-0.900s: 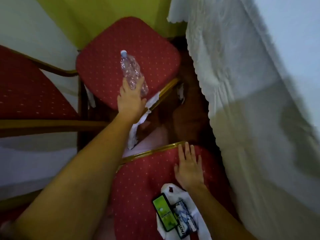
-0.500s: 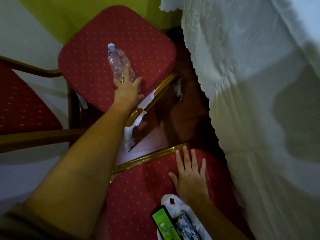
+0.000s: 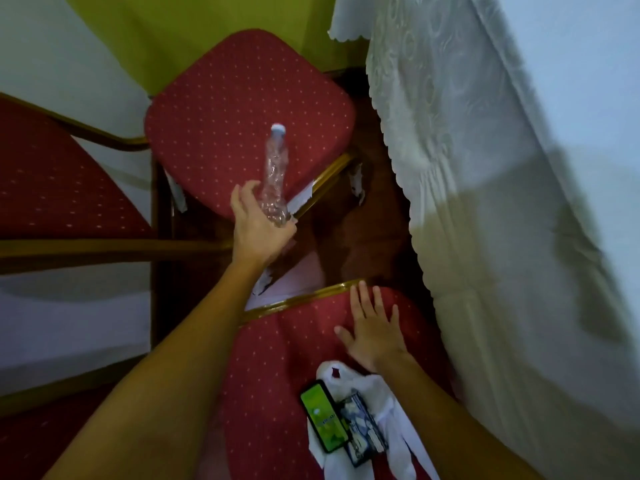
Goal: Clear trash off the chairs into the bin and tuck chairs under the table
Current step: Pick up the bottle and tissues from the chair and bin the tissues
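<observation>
- The left hand (image 3: 258, 230) closes its fingers (image 3: 242, 199) around the base of a crushed clear plastic bottle (image 3: 275, 174) over the far chair's red seat (image 3: 221, 109); the thumb sits on the right of the base, the other fingers on the left.
- The bottle's long axis runs almost straight away from the palm, its pale cap (image 3: 278, 129) pointing toward the seat's middle and its base near the seat's front edge; whether it has come off the cushion cannot be told.
- The right hand (image 3: 372, 332) lies flat and spread on the near chair's seat (image 3: 277, 358), gripping nothing.
- Just behind that wrist lie a white plastic bag (image 3: 381, 396), a green carton (image 3: 323, 415) and a blue-and-white pack (image 3: 363, 429), all closer to the right hand.
- The surface under its white lace tablecloth (image 3: 485, 168) hangs along the right; no bin is in view.
</observation>
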